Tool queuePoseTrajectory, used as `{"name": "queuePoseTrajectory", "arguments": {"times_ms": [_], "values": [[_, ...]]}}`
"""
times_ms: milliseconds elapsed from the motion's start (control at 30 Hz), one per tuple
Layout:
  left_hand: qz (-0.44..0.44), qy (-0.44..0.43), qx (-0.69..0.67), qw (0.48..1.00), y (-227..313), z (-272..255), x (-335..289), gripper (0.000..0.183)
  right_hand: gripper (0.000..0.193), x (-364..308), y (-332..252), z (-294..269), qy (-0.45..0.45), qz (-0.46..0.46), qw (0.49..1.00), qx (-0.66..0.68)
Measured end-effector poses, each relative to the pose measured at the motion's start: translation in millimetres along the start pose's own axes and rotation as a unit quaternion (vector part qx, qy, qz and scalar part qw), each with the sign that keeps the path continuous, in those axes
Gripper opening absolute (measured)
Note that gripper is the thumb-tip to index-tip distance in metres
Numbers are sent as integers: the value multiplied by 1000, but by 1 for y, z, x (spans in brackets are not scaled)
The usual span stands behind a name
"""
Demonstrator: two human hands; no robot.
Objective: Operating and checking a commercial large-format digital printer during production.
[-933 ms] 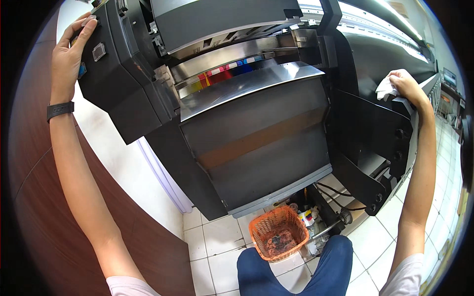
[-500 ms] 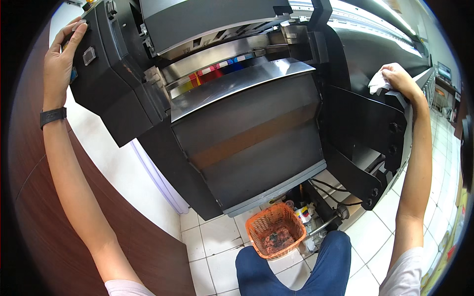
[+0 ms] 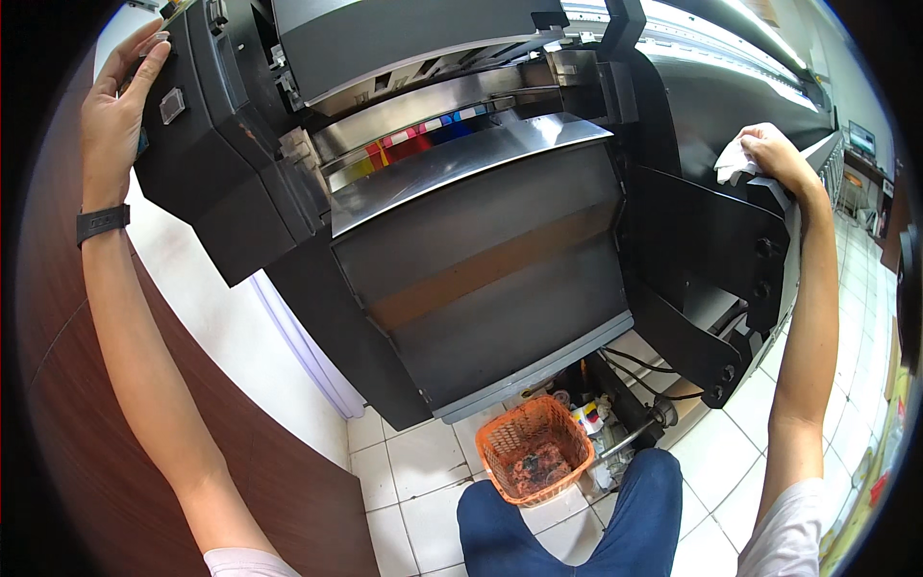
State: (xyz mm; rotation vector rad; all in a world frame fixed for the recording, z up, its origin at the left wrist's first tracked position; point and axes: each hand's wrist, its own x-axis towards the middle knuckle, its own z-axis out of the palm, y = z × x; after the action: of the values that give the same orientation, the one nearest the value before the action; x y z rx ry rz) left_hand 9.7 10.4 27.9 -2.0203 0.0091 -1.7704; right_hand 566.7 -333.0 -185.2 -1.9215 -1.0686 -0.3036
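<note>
My left hand (image 3: pixel 112 120), with a black band on the wrist, reaches up to the black end housing (image 3: pixel 231 183) of a large-format printer. Its fingers and thumb are apart around a small clear square button (image 3: pixel 154 41), the thumb near the housing's front face. A second clear square button (image 3: pixel 172 106) sits just below. At the right, my right hand (image 3: pixel 774 154) is closed on a crumpled white wipe (image 3: pixel 735 162), above a black bracket on the printer. Between my hands, a bent metal plate (image 3: pixel 471 168) lies below a row of coloured ink parts (image 3: pixel 423 135).
An orange plastic basket (image 3: pixel 487 452) with reddish, dark-stained contents stands on white floor tiles between my knees. Bottles and black cables (image 3: pixel 639 365) are beside it. Dark brown wood panelling (image 3: pixel 125 385) runs along the left. A computer screen (image 3: pixel 861 139) stands far right.
The fingers of my left hand have spread slightly away from the thumb at the clear button. My right hand stays in place with the wipe. The view has shifted a little.
</note>
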Motion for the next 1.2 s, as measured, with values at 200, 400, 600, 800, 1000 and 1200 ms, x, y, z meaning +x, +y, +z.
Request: {"name": "queuePoseTrajectory", "arguments": {"times_ms": [200,400,600,800,1000,1200], "values": [[-40,-11,9,999,-4,1,2,33,20,6,10,-1,4,-16,1000,-15],[-15,4,-11,1000,-8,1,0,30,21,0,-1,3,4,-7,1000,-20],[-7,9,26,1000,-10,0,1,30,21,2,4,2,7,-16,1000,-2],[-3,5,12,1000,-12,0,1,31,22,-5,-7,-1,4,-3,1000,-15],[-5,7,0,1000,-8,2,1,28,23,-3,-1,-3,4,-9,1000,-7],[-18,6,-8,1000,-3,-2,1,26,24,5,7,0,-6,-17,1000,-3]]}}
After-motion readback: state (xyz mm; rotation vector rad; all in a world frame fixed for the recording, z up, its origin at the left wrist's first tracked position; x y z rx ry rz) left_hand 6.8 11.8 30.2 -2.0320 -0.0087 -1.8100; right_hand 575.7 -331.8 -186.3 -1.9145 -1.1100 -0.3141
